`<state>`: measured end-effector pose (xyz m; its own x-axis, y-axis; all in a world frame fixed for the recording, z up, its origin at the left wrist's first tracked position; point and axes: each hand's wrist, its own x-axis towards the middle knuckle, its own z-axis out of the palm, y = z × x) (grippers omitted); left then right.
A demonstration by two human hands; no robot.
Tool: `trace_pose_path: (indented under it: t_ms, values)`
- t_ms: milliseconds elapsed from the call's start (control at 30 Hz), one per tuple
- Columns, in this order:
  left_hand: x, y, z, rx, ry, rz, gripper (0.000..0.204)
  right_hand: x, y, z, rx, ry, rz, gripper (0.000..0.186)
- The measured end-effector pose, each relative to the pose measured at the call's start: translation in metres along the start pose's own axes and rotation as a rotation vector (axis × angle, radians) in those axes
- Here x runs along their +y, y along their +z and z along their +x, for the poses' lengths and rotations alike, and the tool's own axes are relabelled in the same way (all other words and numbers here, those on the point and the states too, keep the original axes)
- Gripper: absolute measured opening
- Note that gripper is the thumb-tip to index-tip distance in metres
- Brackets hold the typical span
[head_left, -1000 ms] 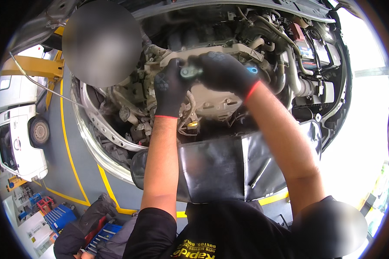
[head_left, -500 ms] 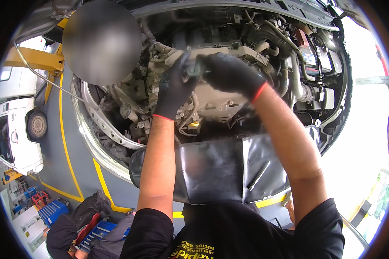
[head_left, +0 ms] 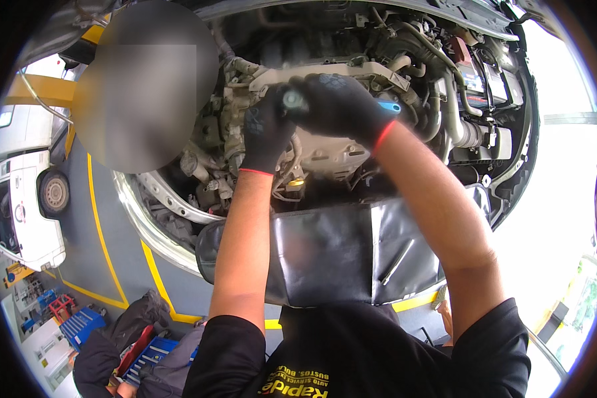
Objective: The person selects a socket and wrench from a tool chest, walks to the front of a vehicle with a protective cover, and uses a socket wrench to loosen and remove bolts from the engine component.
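My left hand [head_left: 265, 132] and my right hand [head_left: 338, 109], both in black gloves with red cuffs, meet above the engine [head_left: 331, 156]. Between them shows the round metallic head of what looks like a ratchet [head_left: 293, 100]. Its blue handle end [head_left: 390, 106] sticks out past my right wrist, and my right fingers are wrapped round the middle. The left fingers are closed at the ratchet's head; whether they hold a separate small part there is hidden.
A black fender cover [head_left: 325, 249] drapes the car's front edge, with a thin metal tool [head_left: 397, 262] on it. The battery [head_left: 481, 83] sits at the right of the bay. At the left is a blurred-out person [head_left: 146, 86]. Blue tool trays [head_left: 149, 361] lie low left.
My hands have drawn together, the left fingers curling in round the round head. The blue handle end now shows beyond my right wrist. The blurred shape at the left reaches further down.
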<state>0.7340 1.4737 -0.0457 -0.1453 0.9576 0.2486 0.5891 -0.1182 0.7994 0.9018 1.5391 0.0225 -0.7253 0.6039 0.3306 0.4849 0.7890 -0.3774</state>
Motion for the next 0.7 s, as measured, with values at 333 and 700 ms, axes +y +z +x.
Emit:
trace_pose_path:
  t_ms: [333, 700]
  values:
    - [0.017, -0.017, -0.098, 0.384, 0.155, 0.265, 0.039, -0.006, 0.021, 0.01, -0.093, 0.039, -0.224, 0.033]
    - [0.022, 0.042, -0.232, 0.103, -0.062, 0.253, 0.032, 0.003, 0.039, 0.012, -0.047, -0.083, -0.158, 0.026]
